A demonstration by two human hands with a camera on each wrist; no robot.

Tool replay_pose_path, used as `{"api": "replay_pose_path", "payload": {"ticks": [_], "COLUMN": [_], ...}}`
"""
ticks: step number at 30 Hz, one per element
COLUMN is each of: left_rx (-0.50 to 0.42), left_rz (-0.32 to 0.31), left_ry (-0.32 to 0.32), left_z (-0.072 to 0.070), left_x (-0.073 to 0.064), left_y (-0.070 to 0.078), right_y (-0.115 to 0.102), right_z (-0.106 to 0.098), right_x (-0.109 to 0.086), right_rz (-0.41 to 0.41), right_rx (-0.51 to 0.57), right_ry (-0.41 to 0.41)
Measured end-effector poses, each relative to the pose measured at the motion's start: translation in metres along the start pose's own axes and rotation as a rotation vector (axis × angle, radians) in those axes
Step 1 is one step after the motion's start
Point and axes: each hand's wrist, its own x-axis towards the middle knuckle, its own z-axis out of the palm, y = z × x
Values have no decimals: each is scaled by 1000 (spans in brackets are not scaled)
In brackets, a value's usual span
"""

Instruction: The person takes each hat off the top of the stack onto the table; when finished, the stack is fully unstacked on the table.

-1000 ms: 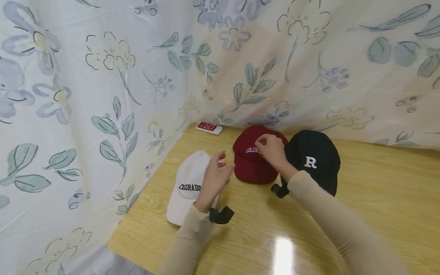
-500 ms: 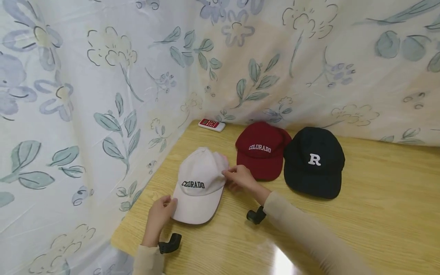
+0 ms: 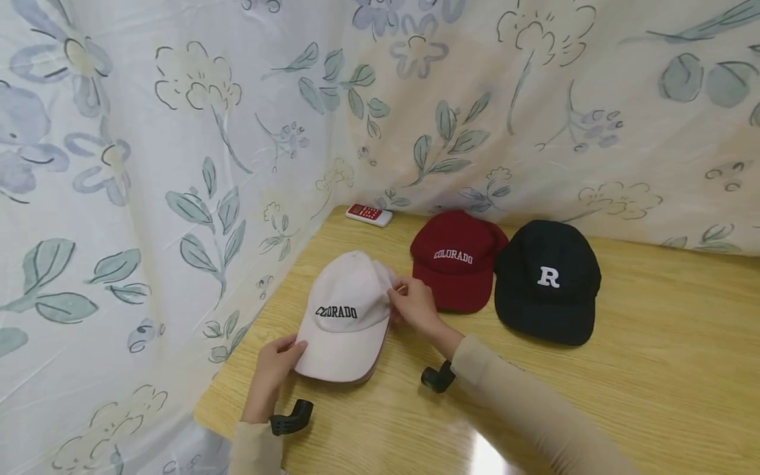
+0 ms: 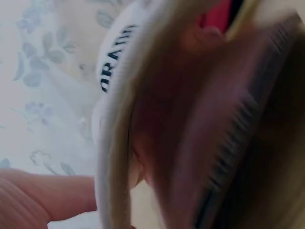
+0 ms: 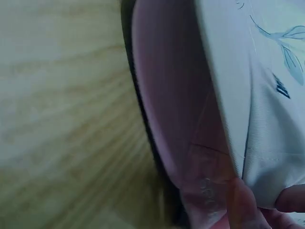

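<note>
A white cap (image 3: 350, 287) with dark COLORADO lettering lies at the left of the table, brim toward me. My left hand (image 3: 275, 366) pinches the left edge of its brim; the thumb (image 4: 69, 194) lies on top in the left wrist view. On the cap's right side, my right hand (image 3: 415, 305) pinches the lower edge of the crown. Seen from the right wrist, the white brim stands apart from a pink cap (image 5: 164, 81) nested beneath it, and a dark edge runs under the pink brim. Most of the pink cap is hidden from the head view.
A dark red COLORADO cap (image 3: 454, 260) and a black cap (image 3: 546, 284) with a white R sit side by side behind and to the right. At the back corner lies a white handheld device (image 3: 369, 214) with red keypad. Floral curtains (image 3: 285, 99) border the wooden table (image 3: 653, 349).
Both hands have come to the white cap: the left moved down to its brim, the right moved left from over the red cap. In the last half second the brim has risen slightly.
</note>
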Motion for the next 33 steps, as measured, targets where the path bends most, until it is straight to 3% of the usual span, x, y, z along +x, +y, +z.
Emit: {"api": "replay_pose_path", "payload": {"ticks": [5, 11, 14, 16, 20, 22, 24, 27, 29, 33], "left_rx": [-72, -104, -150, -213, -374, -467, -500, -503, -445, -357], "left_rz": [47, 109, 133, 164, 289, 334, 356, 405, 468, 574], "left_ry": [42, 57, 48, 42, -12, -86, -140, -181, -160, -128], "left_z": [-1, -1, 9, 25, 72, 101, 133, 188, 226, 295], "left_x": [-1, -4, -7, -10, -12, -13, -16, -22, -27, -40], "left_y": [18, 46, 61, 73, 98, 114, 131, 157, 174, 203], "right_y": [-11, -30, -40, -44, -49, -48, -46, -37, -29, -3], "right_z": [-10, -29, -49, -70, -128, -163, -200, -260, -300, -380], "right_x": [1, 2, 0, -1, -4, -9, -16, -29, -36, -42], "right_rz": [-106, -150, -170, -186, -216, -215, -208, -165, -114, 29], "right_rx": [-115, -57, -39, -51, -90, -118, -138, -169, -188, -254], "right_ry": [94, 122, 124, 146, 212, 247, 281, 344, 378, 361]}}
